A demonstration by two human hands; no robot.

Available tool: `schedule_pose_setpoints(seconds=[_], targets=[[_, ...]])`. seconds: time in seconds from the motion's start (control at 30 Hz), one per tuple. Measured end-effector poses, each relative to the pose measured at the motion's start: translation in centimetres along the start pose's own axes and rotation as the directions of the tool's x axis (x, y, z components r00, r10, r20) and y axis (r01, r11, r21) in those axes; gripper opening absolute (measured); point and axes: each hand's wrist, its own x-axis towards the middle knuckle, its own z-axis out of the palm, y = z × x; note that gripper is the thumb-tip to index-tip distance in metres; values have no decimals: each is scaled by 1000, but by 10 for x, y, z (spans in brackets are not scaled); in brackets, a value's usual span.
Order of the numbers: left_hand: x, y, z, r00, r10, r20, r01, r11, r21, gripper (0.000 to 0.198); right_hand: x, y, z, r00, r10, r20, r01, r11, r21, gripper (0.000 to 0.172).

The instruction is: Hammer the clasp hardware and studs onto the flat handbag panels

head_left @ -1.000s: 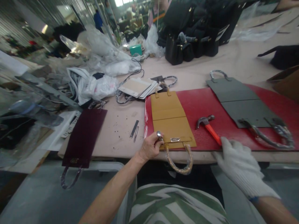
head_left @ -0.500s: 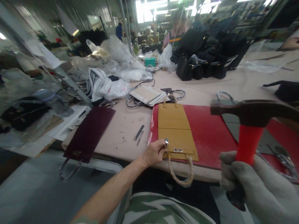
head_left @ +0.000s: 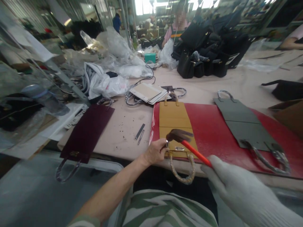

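My bare left hand (head_left: 156, 152) pinches a short metal tool (head_left: 167, 144) upright at the left edge of a mustard leather bag panel (head_left: 175, 118), beside its metal clasp (head_left: 179, 148). In my gloved right hand (head_left: 222, 173) is a hammer with a red handle (head_left: 196, 153); its dark head is at the top of the metal tool. Whether they touch is unclear. A wrapped handle (head_left: 183, 181) hangs from the panel over the table's front edge. The panel lies on a red sheet (head_left: 207, 126).
A grey-green panel (head_left: 246, 121) lies right on the red sheet, a maroon panel (head_left: 88, 132) at left. Two thin metal pieces (head_left: 140, 132) lie between. Behind are white boards (head_left: 148, 92), plastic wrap (head_left: 118, 53), black bags (head_left: 199, 60) and a person (head_left: 176, 30).
My right hand has swung the hammer down and left, from the raised position at right onto or just above the metal tool. The view has shifted slightly; my left hand keeps its pinch.
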Motion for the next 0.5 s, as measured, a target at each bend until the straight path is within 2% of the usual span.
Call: schedule_pose_setpoints(seconds=[0.1,0.17,0.33,0.4,0.5], targets=[[-1,0,-1,1000,-28,3,28,1000,7,15,-10,8,17,996,47,73,-52,996,70,34],[-2,0,0,999,-40,9,40,999,10,16,-13,21,24,983,137,121,-144,988,52,34],[-3,-1,1,999,-33,24,32,999,23,20,-9,53,43,874,427,232,-388,901,-196,32],[-2,0,0,999,-37,36,36,999,38,21,-6,60,53,854,474,215,-423,873,-243,32],[0,4,0,996,-57,63,52,996,78,19,-1,61,64,893,444,66,-410,867,-283,33]])
